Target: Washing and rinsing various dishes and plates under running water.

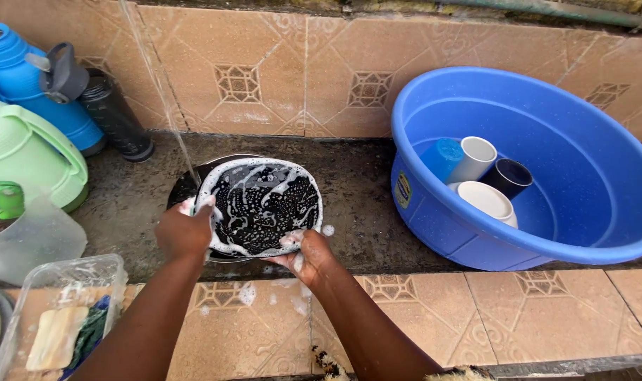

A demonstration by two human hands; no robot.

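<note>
Plate [261, 204], black and round, streaked with white suds, tilted up with its face toward the camera, over a dark wet trough [349, 183] set between tiled ledges. Held at two rim points: left hand [185, 231] clenched on the near-left edge, fingers [202, 206] curled over the rim; right hand [310, 255] gripping the near-right edge, foam on the knuckles, thumb side pressed to the rim. Sits just beyond and between both hands, so from either set of fingers lies farther and toward the middle; no long axis to speak of, being round, though the tilt runs from the near low edge up to the far high edge. Both hands about equally close, each touching. Thin stream of water [162, 99] falling from the far upper left and meeting the plate's left rim just beside the left fingers. Second dark dish [183, 187] showing behind the plate's left side; cannot tell whether touching. To the right, well apart, a big blue basin [582, 233] holding cups [476, 159], white, blue and dark, lying on their sides. At far left, a blue flask [25, 85], a dark flask [116, 116] and a green jug [25, 152]. Near left, a clear tub [102, 271] with a pale soap bar [56, 337] and a cloth. Flecks of foam on the near tile [420, 317] below the hands.
</note>
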